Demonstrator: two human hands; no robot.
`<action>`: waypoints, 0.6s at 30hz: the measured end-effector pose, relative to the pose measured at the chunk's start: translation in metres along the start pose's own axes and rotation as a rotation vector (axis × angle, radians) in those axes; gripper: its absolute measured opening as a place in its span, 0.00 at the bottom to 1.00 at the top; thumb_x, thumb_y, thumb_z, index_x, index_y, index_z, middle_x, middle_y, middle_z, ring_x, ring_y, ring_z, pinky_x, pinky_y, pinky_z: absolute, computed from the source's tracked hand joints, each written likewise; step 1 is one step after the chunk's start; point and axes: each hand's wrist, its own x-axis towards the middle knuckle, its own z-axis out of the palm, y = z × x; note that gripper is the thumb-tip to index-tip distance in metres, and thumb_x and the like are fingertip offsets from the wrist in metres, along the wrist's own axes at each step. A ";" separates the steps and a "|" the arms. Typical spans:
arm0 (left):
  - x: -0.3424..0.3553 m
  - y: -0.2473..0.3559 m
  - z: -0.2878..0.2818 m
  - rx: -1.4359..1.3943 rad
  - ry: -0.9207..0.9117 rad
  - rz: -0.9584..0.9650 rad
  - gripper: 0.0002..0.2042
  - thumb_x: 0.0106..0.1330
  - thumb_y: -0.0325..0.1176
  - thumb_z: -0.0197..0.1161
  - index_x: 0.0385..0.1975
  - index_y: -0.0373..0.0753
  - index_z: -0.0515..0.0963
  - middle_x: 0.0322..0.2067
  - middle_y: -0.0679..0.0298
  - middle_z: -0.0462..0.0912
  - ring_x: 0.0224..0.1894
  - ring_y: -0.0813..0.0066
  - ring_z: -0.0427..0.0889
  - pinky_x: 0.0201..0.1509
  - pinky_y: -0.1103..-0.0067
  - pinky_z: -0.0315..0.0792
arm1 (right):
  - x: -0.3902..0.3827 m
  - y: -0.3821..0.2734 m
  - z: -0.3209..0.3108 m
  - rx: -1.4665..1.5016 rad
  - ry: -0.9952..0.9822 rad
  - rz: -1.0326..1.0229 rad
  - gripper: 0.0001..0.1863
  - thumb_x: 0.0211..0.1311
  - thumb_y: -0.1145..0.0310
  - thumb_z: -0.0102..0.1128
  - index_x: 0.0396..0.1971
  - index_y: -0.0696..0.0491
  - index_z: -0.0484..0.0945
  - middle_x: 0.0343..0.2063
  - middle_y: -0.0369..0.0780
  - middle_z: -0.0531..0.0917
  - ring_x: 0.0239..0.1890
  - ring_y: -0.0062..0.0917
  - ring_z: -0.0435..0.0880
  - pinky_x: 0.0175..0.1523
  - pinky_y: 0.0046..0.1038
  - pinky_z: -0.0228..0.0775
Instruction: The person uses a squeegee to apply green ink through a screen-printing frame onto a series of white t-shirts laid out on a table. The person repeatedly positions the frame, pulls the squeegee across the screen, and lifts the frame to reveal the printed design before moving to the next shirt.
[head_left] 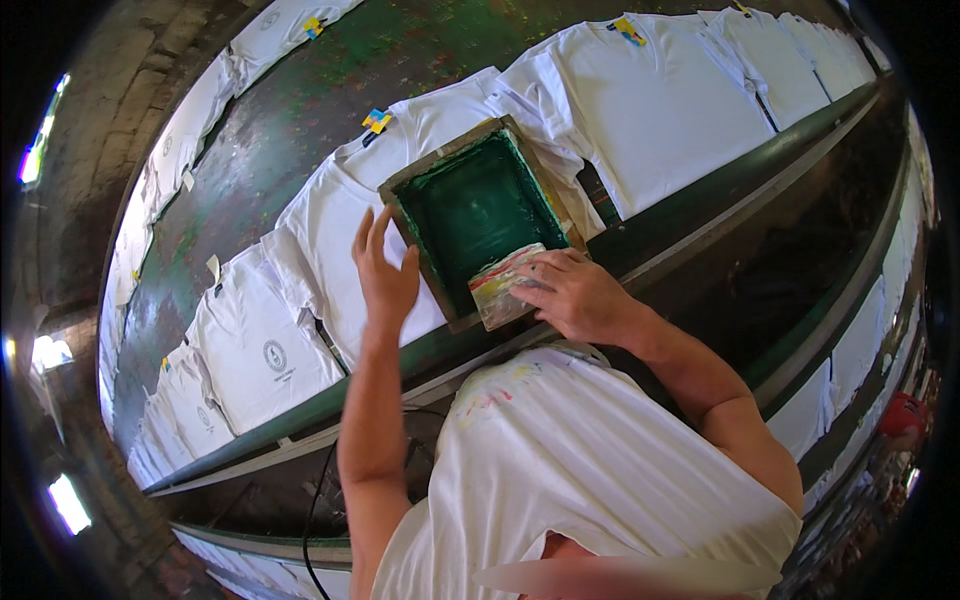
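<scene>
A wooden-framed printing screen [445, 155] with dark green ink inside lies on a white T-shirt [330, 215] on the long table. My right hand [580, 297] is closed on a paint-smeared squeegee [503, 290], which rests at the near end of the screen, over its edge. Beside the screen's left side, my left hand [387, 278] is raised with its fingers apart and nothing in it. Whether its fingertips touch the frame, I cannot tell. The screen hides part of the shirt under it.
Leftward along the table lies a white shirt with a dark round print [275, 355]. To the right, more white shirts [660, 110] carry yellow-and-blue tags at the collar. A dark rail [700, 220] runs along the near table edge. A black cable [318, 510] hangs at lower left.
</scene>
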 end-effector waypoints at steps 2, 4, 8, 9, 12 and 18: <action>0.039 0.000 -0.021 0.148 -0.195 0.133 0.48 0.57 0.25 0.83 0.82 0.50 0.70 0.80 0.47 0.70 0.78 0.37 0.70 0.80 0.47 0.69 | 0.006 -0.004 0.003 -0.082 -0.022 -0.021 0.23 0.64 0.71 0.70 0.60 0.52 0.88 0.51 0.42 0.89 0.57 0.39 0.86 0.65 0.41 0.79; 0.065 0.007 -0.036 0.321 -0.381 0.145 0.51 0.55 0.29 0.86 0.83 0.52 0.69 0.80 0.48 0.70 0.79 0.39 0.70 0.80 0.48 0.70 | 0.013 -0.006 0.002 -0.129 -0.055 -0.022 0.21 0.64 0.71 0.67 0.58 0.53 0.89 0.49 0.41 0.89 0.55 0.38 0.86 0.63 0.41 0.79; 0.096 0.025 -0.040 0.536 -0.564 0.147 0.55 0.51 0.37 0.91 0.84 0.56 0.69 0.75 0.50 0.77 0.77 0.42 0.73 0.77 0.49 0.73 | 0.033 -0.014 0.004 -0.253 -0.087 0.027 0.19 0.64 0.73 0.66 0.54 0.54 0.90 0.46 0.41 0.90 0.54 0.38 0.87 0.61 0.41 0.80; 0.098 0.029 -0.039 0.558 -0.600 0.129 0.55 0.51 0.38 0.91 0.83 0.56 0.69 0.73 0.50 0.78 0.77 0.42 0.74 0.77 0.49 0.73 | 0.037 -0.015 0.004 -0.279 -0.116 0.044 0.18 0.65 0.73 0.65 0.54 0.54 0.90 0.44 0.41 0.91 0.53 0.37 0.88 0.59 0.41 0.81; 0.101 0.035 -0.035 0.613 -0.599 0.109 0.55 0.50 0.40 0.92 0.82 0.56 0.70 0.69 0.52 0.82 0.74 0.45 0.77 0.74 0.50 0.75 | 0.045 -0.012 -0.005 -0.180 -0.113 0.177 0.18 0.64 0.75 0.66 0.54 0.56 0.89 0.43 0.45 0.91 0.50 0.41 0.89 0.57 0.41 0.82; 0.102 0.037 -0.034 0.599 -0.566 0.099 0.40 0.54 0.38 0.89 0.71 0.53 0.79 0.65 0.55 0.85 0.72 0.49 0.81 0.71 0.52 0.77 | 0.051 -0.019 -0.003 -0.217 0.147 0.453 0.14 0.66 0.72 0.67 0.49 0.60 0.86 0.42 0.50 0.90 0.45 0.51 0.89 0.53 0.49 0.82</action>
